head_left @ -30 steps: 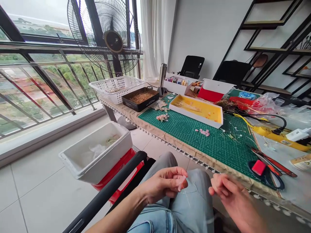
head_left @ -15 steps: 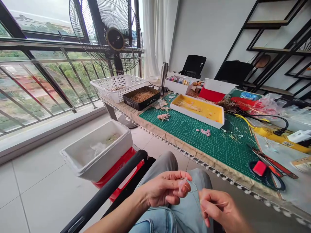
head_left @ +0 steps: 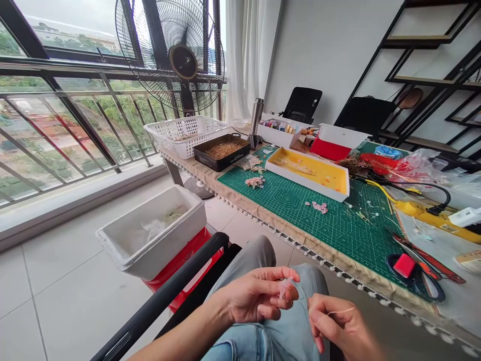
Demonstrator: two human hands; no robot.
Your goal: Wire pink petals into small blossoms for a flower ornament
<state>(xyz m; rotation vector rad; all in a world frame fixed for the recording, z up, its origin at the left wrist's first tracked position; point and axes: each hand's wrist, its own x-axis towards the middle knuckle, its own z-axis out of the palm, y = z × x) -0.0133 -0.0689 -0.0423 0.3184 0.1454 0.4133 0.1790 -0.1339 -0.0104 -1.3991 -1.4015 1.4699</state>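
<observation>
Left hand [head_left: 259, 296]: holds 1 small pale pink piece [head_left: 285, 288] at the fingertips, above the jeans [head_left: 278, 328]. Right hand [head_left: 336, 321]: near the left, fingers pinched around 1 thin pale strand [head_left: 341, 312]. Fine filament [head_left: 301, 301]: looped between the hands, exact ends unclear.

Green cutting mat [head_left: 289, 220], on table: 1 pink cluster [head_left: 255, 182]; loose pink pieces [head_left: 319, 207]; 1 white tray with yellow interior [head_left: 308, 173]; scissors [head_left: 432, 288], handles partly under 1 pink-red block [head_left: 404, 265].

Beyond or beside mat: 1 black tray [head_left: 221, 152] of dry brown stalks; 1 white perforated basket [head_left: 186, 135]; 1 metal flask [head_left: 256, 118], upright.

Floor side: 1 white bin [head_left: 150, 230] above a red container [head_left: 188, 260]. Background: 1 large fan [head_left: 183, 62], 2 black chairs [head_left: 302, 105].
</observation>
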